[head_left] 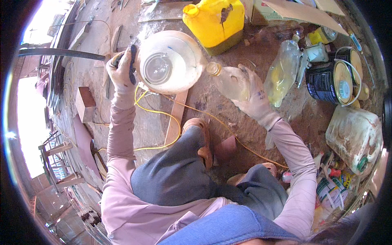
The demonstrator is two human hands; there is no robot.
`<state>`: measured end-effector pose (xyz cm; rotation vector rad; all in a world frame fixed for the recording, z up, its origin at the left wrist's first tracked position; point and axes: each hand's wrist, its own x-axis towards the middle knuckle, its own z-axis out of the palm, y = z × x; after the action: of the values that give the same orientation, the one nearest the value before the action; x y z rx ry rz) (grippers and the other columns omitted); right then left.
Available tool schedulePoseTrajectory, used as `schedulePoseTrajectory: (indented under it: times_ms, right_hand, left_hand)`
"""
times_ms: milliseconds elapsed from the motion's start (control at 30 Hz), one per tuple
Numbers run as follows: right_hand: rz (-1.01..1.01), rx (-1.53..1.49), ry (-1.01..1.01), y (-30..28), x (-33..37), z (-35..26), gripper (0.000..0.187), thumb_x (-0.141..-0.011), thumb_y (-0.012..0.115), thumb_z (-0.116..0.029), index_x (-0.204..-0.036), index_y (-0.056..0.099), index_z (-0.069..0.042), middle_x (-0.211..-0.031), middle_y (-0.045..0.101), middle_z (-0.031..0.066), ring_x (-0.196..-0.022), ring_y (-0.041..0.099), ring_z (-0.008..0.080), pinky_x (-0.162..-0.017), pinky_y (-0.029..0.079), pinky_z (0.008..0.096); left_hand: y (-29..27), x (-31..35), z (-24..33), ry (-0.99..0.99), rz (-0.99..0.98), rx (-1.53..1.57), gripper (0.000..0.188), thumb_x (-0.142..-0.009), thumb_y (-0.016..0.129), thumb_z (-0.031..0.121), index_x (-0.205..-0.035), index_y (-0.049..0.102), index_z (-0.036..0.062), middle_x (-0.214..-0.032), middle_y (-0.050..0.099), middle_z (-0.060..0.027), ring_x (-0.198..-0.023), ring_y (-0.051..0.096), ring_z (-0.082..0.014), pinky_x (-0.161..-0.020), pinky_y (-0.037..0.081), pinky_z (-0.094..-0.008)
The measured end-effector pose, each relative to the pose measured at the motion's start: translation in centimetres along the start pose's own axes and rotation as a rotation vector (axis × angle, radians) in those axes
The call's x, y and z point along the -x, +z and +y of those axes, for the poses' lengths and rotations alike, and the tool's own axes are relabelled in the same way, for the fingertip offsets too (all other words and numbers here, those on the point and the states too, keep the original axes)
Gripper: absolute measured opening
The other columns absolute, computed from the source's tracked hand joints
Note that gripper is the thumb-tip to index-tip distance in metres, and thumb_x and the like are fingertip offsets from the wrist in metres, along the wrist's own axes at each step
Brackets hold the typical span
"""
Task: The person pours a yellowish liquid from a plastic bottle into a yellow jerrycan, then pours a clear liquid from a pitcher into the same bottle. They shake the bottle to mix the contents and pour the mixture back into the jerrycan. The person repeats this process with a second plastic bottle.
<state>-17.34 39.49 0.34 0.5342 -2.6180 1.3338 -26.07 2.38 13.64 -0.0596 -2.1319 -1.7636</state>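
Observation:
A whitish, translucent plastic tub [191, 55] stands on the ground ahead of me, with a smaller clear round shape [157, 68] inside it. Gloved and curled, my left hand [121, 69] is closed at the tub's left rim; dark patches show on the glove's fingers. In my right hand [255, 96], also gloved, is a clear plastic bottle [232, 83]. The bottle lies tilted, its uncapped-looking yellowish neck pointing toward the tub's right rim and close to it. Part of the bottle is hidden by my fingers.
A yellow jerrycan [216, 26] stands behind the tub. To the right are a large clear bottle [281, 69] of yellowish liquid, a dark paint can [326, 83] and a dirty white jerrycan [353, 134]. A yellow cord [179, 122] crosses the ground beside a wooden block [85, 104].

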Motion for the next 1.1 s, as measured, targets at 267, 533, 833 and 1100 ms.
schedulePoseTrajectory:
  times_ms: [267,533,833,1100]
  right_hand:
    - [-0.018,0.073,-0.018,-0.4,-0.3,-0.5,0.097,-0.067,0.087,-0.011,-0.151,0.038,-0.007,-0.145,0.050,0.0164,-0.134,0.049,0.0375,-0.114,0.039,0.0461]
    - [-0.046,0.092,-0.035,-0.9,-0.7,-1.3,0.097,-0.067,0.086,-0.011,-0.151,0.037,-0.006,-0.146,0.049,0.0159,-0.132,0.049,0.0369,-0.113,0.039,0.0459]
    - [-0.040,0.074,-0.044,-0.2,-0.8,-0.2,0.096,-0.069,0.086,-0.012,-0.151,0.036,-0.006,-0.152,0.045,0.0164,-0.136,0.047,0.0383,-0.114,0.038,0.0469]
    - [-0.084,0.035,0.021,-0.1,-0.8,0.0,0.096,-0.068,0.085,-0.013,-0.151,0.036,-0.007,-0.154,0.043,0.0142,-0.137,0.044,0.0379,-0.117,0.035,0.0476]
  left_hand:
    - [1.9,-0.9,4.8,0.076,-0.061,-0.202,0.022,-0.091,0.077,0.015,-0.081,0.072,-0.0041,-0.069,0.060,0.0061,-0.062,0.050,-0.0035,-0.055,0.039,-0.0203]
    - [2.5,-1.9,7.4,0.165,-0.138,-0.444,0.028,-0.091,0.076,0.019,-0.074,0.067,-0.0013,-0.064,0.054,0.0092,-0.061,0.047,-0.0013,-0.052,0.036,-0.0201]
    - [3.0,-2.2,7.9,0.207,-0.135,-0.484,0.030,-0.090,0.076,0.022,-0.073,0.066,-0.0006,-0.063,0.052,0.0097,-0.061,0.045,-0.0007,-0.052,0.036,-0.0204]
    - [3.5,-2.2,8.9,0.225,-0.195,-0.522,0.035,-0.091,0.074,0.022,-0.067,0.059,0.0017,-0.061,0.047,0.0095,-0.061,0.041,-0.0010,-0.051,0.033,-0.0219]
